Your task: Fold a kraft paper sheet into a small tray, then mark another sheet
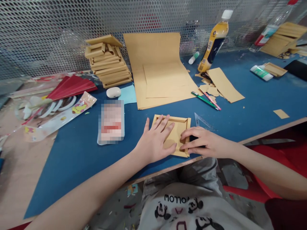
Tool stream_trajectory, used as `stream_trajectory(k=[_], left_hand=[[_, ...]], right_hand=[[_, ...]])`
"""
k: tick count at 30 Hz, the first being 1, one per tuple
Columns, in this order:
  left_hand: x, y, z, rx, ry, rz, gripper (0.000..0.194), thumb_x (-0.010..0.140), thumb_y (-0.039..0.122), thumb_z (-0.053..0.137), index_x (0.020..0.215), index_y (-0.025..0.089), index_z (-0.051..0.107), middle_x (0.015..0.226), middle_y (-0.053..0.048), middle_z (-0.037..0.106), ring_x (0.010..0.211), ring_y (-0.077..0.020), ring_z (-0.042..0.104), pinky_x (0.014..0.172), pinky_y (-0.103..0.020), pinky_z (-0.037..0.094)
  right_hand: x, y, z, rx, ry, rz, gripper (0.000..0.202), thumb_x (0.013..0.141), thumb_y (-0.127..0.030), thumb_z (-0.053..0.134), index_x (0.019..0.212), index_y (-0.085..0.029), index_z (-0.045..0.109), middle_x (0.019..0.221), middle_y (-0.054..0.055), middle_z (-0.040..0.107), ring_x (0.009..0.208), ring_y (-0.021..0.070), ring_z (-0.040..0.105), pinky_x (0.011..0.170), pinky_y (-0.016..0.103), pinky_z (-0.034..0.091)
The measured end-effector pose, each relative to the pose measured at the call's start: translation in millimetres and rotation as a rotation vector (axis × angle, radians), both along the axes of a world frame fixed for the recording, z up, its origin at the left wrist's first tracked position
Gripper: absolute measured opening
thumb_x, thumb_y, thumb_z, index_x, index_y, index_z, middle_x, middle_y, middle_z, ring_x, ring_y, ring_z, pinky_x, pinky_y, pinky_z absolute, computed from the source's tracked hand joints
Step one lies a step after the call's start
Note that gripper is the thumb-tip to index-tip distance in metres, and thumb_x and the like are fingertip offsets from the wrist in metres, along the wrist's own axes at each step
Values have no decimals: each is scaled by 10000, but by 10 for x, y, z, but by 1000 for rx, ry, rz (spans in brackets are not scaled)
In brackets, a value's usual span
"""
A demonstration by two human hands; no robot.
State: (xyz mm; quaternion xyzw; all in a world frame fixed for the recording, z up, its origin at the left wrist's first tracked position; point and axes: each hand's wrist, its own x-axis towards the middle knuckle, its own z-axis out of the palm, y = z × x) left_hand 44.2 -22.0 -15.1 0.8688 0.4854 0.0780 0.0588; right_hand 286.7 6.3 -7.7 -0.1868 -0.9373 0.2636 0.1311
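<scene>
A shallow tan cardboard tray [176, 134] with raised folded edges lies on the blue table near its front edge. My left hand [157, 139] rests flat over the tray's left part, fingers spread. At the tray's right edge, my right hand [200, 140] has its fingers curled over the folded rim, gripping it. The left side of the tray is partly hidden under my left hand. Just behind my right hand lies a clear triangular ruler [202, 122].
Behind are large tan sheets [160, 80], a stack of folded cardboard trays [110, 64], a yellow bottle [214, 43], pens [206, 99] and paper scraps. A phone [111, 123] and a white case [113, 92] lie left. The blue table's [254, 121] front edge runs below my hands.
</scene>
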Motion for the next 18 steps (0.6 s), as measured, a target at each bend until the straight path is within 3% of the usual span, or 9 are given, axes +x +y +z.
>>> stream_trajectory(k=[7,18], left_hand=[[9,9,26,-27,2,0,596,858,495,449,1385,223,398,1542,-75,184,1419,-285,161,1123,-582,62],[8,5,28,-20,20,3,594,858,498,449,1386,232,388,1543,-70,185,1420,-275,160,1126,-575,70]], right_hand=[[-49,-47,33,-82,22,-70,199,891,-280,574,1022,-250,721,1136,87,588,1107,194,524,972,373,389],[12,119,-66,-24,26,116,264,874,-343,598,1116,-276,679,1163,81,566,1148,202,486,982,391,364]])
